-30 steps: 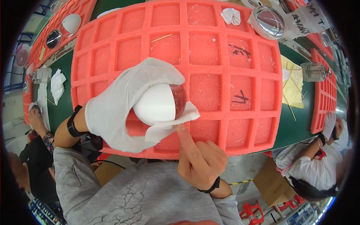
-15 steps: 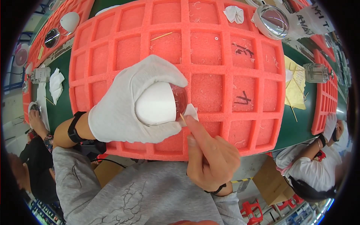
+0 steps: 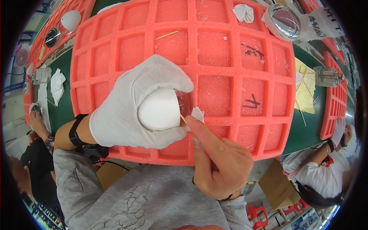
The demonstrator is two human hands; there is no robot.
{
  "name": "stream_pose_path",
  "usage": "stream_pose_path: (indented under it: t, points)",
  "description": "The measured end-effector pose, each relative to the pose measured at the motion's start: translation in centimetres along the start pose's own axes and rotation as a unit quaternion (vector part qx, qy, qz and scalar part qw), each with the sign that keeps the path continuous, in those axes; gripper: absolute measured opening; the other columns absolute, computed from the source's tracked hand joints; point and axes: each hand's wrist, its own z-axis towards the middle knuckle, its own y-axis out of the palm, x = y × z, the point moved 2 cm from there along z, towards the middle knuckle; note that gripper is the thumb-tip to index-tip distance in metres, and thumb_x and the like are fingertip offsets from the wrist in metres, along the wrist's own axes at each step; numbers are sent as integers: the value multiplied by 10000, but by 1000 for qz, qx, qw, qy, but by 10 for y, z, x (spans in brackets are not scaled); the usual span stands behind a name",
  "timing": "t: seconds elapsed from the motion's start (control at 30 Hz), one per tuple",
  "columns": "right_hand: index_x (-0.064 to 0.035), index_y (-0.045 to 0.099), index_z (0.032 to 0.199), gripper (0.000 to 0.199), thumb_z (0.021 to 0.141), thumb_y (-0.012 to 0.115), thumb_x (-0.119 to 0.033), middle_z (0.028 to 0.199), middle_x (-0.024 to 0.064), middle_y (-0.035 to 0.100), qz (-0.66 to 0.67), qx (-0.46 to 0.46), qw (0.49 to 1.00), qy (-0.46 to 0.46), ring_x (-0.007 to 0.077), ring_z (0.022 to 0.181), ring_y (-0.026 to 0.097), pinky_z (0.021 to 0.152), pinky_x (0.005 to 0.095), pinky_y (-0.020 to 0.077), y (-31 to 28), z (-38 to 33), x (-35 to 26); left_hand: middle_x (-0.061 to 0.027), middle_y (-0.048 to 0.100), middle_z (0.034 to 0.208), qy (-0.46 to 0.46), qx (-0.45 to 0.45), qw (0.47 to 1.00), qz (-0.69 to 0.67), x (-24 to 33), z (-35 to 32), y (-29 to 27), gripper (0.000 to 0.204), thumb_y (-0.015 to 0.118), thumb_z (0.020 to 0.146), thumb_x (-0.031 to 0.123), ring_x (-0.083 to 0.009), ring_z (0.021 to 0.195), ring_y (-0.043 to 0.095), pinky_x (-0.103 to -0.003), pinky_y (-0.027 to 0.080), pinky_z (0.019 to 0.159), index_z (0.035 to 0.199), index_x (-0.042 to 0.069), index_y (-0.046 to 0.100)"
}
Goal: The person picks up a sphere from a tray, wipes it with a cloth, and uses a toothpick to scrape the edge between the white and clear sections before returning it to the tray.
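Observation:
My left hand (image 3: pixel 124 105), in a white glove, is wrapped round a rounded vessel with a white part (image 3: pixel 159 109) and a clear, see-through part (image 3: pixel 186 100). The clear side faces right. Bare and closed in a pinch, my right hand (image 3: pixel 222 163) holds a thin wooden stick (image 3: pixel 183 119). Its tip lies at the border between the white and the clear part; whether it touches is hard to make out. A bit of white tissue (image 3: pixel 198 114) shows beside my right fingertips. Both hands are over a pink foam tray (image 3: pixel 234 73) with square pockets.
Another stick (image 3: pixel 166 35) and a small ring (image 3: pixel 225 38) lie in tray pockets. Crumpled tissue (image 3: pixel 243 13) and a clear glass vessel (image 3: pixel 283 23) sit at the far right. Yellow paper with sticks (image 3: pixel 305 86) and a glass bottle (image 3: pixel 326 76) stand right. Co-workers sit on both sides.
The stick's tip has shifted left to the edge of the white part. My right hand has turned a little, its back moving right. The left hand keeps its hold on the vessel.

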Motion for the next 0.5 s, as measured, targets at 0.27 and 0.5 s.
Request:
stream_pose_path:
  t: [0.27, 0.5]
  points:
    - [21, 748, 1184, 487, 719, 685, 151, 646, 70, 607, 1, 15, 1000, 21, 134, 427, 432, 444, 272, 371, 0, 4, -6, -128, 644, 1124, 4, 2, 1000, 4, 7, 5, 5, 563, 902, 661, 8, -244, 1010, 636, -347, 519, 865, 1144, 80, 623]
    - [13, 744, 1198, 517, 704, 679, 150, 649, 60, 606, -15, -26, 999, 19, 131, 422, 411, 439, 276, 357, -10, -2, -6, -113, 645, 1099, 0, -5, 1000, 9, 12, 6, 6, 542, 905, 663, -13, -236, 992, 633, -337, 514, 845, 1116, 84, 625]
